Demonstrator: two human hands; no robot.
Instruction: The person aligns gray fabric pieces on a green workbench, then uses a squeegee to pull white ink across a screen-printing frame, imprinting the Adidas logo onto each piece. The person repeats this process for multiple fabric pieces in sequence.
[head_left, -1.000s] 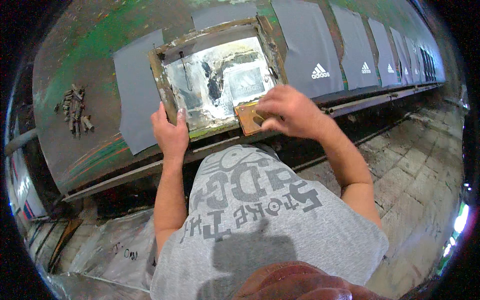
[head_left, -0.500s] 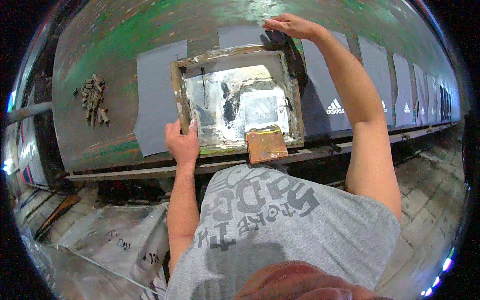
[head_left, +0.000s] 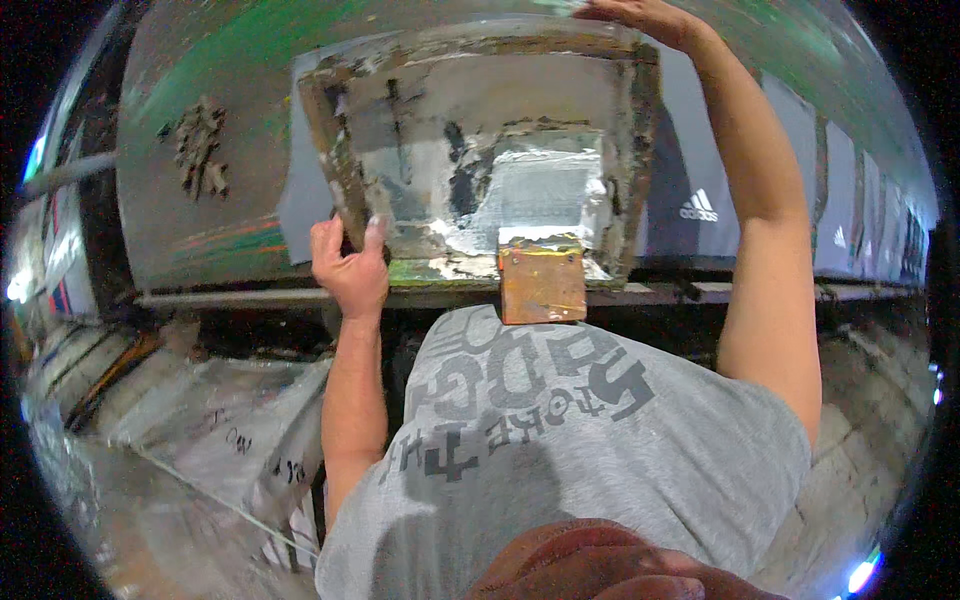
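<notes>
A screen-printing frame [head_left: 640, 165] with wooden sides and a paint-smeared mesh stands in front of me. Its far edge looks tilted up off the table. My left hand [head_left: 350, 265] is closed around the near left side of the frame, thumb on top. Beyond the far right corner, my right hand [head_left: 645, 18] is stretched out with its fingers straight; the top of the view crops it slightly, and it appears to hold nothing. A brown rectangular flap [head_left: 543, 285] with two nail heads hangs at the frame's near edge. White ink lies around the mesh window [head_left: 545, 195].
Grey fabric pieces [head_left: 690, 130] with white printed logos run in a row along the paint-stained table [head_left: 230, 235] to the right. A pile of small rolled pieces [head_left: 200, 145] lies at left. Below left is a plastic-wrapped stack [head_left: 220, 440].
The frame has tilted up and looks larger, its far edge higher. My right hand has moved farther up and right. My left hand still grips the frame, slightly left of before.
</notes>
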